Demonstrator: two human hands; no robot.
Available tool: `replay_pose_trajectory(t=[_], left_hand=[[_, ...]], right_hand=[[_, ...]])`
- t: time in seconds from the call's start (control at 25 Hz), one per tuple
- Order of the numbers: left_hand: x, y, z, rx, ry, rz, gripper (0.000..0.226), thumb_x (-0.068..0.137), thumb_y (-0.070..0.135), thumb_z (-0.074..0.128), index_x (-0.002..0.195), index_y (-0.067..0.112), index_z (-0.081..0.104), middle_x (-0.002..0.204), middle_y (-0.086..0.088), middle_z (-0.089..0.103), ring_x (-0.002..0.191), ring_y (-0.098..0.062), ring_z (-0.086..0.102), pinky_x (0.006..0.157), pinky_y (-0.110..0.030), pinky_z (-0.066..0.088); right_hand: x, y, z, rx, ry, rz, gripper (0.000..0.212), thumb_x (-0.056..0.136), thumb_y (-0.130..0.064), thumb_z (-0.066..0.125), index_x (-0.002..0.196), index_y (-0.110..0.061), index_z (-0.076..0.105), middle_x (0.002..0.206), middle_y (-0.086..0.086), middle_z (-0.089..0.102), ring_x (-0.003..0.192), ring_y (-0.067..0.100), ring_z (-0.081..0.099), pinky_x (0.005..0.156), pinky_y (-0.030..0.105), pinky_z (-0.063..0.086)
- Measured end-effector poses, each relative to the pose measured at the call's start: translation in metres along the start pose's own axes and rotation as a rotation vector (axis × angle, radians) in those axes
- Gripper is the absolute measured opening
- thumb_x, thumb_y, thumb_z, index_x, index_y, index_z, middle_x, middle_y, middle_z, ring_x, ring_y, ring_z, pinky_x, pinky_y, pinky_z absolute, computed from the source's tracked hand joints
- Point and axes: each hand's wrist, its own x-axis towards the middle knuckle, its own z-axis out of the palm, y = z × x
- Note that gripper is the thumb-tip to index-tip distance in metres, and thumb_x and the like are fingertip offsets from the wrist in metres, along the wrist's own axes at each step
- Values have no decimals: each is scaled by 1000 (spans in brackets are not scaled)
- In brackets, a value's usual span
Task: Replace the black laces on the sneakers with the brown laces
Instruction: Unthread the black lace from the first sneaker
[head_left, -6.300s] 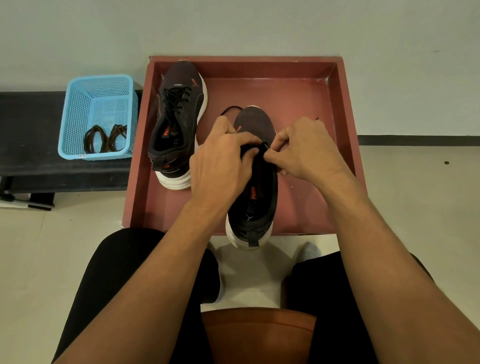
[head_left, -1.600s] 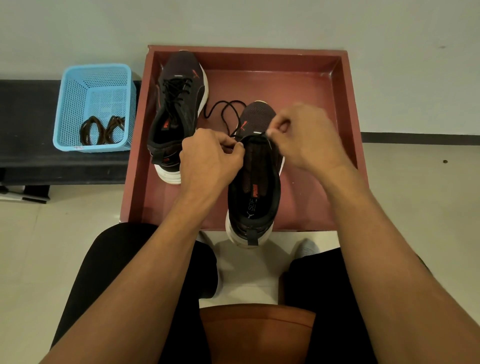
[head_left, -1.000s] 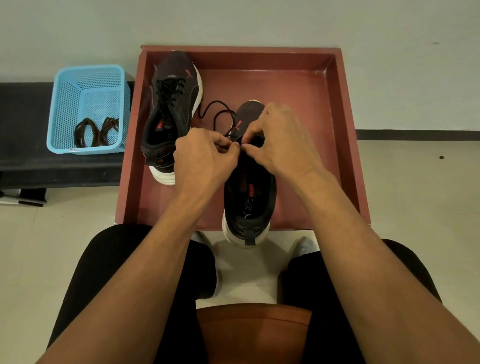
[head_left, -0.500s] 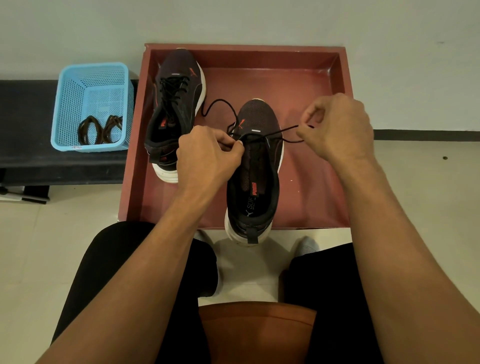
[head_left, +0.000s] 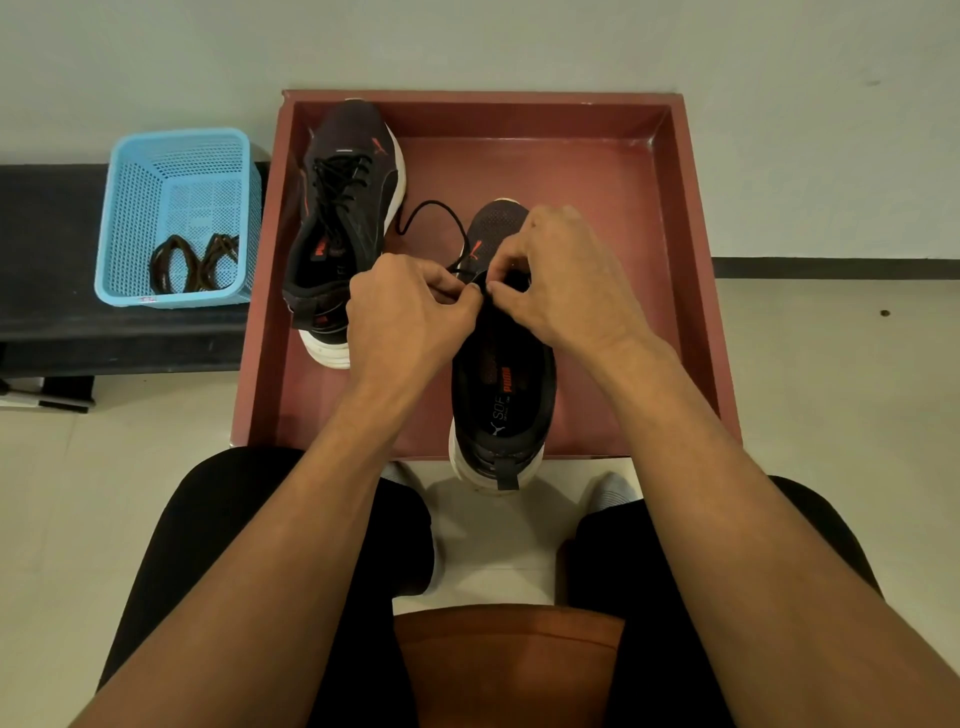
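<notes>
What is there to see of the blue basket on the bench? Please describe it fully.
The blue basket is a light blue rectangular tub, plastic by its look, with perforated walls and floor and a smooth rim. It stands upright on a black bench, just left of the red tray; whether they touch is unclear. Coiled brown laces lie inside, at its near end.

Dead ahead, the red-brown square walled tray (head_left: 696, 260) backs against the wall. In its far left corner sits the laced black mesh sneaker (head_left: 345, 218), toe to the wall. Right of it and nearer is the second black mesh sneaker (head_left: 501, 395), heel overhanging the tray's near edge. A thin black lace (head_left: 436, 208) loops between the two. The left hand (head_left: 410, 317) and right hand (head_left: 566, 280) meet over the nearer sneaker's front, pinching that lace. Left of the tray, the long black desk (head_left: 47, 249) carries a light blue perforated plastic basket (head_left: 130, 208), with the coiled brown laces (head_left: 195, 260) inside it.
</notes>
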Motion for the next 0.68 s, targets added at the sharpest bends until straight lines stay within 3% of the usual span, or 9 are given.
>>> replay_pose_trajectory(t=[0.2, 0.32, 0.44, 0.56, 0.68], left_hand=[[1, -1, 0, -9, 11, 2, 11, 84, 36, 76, 80, 27, 81, 61, 13, 68, 63, -9, 71, 68, -37, 64], [1, -2, 0, 4, 12, 6, 10, 85, 35, 77, 81, 27, 81, 61, 15, 67, 64, -7, 70, 69, -35, 64], [0, -2, -1, 0, 11, 17, 11, 86, 34, 77, 81, 26, 81, 61, 15, 67, 63, -5, 70, 68, -35, 64], [0, -1, -1, -15, 5, 10, 11, 85, 36, 76, 82, 27, 81, 62, 12, 70, 61, -7, 70, 66, -36, 64], [-1, 0, -1, -6, 4, 12, 10, 86, 36, 77, 83, 27, 81, 62, 14, 68, 61, -3, 69, 66, -34, 64]], right_hand=[[0, 32, -33, 37, 67, 311, 12, 84, -22, 77, 73, -28, 74, 84, -11, 69, 75, 5, 64, 71, 29, 54], [-6, 46, -40, 10, 88, 407, 13, 84, -19, 77, 75, -27, 74, 75, -13, 64, 68, 2, 60, 63, 19, 49], [-2, 33, -33, 13, 77, 261, 8, 85, -25, 79, 89, -31, 79, 90, -6, 66, 82, 11, 64, 67, 23, 50], [0, 10, -17, 53, -42, 43, 13, 85, -37, 83, 98, -36, 81, 105, -3, 60, 99, 13, 59, 77, 23, 50], [-1, 1, -3, 33, -52, -16, 15, 85, -41, 84, 99, -35, 81, 109, -3, 57, 107, 15, 56, 83, 33, 53]])
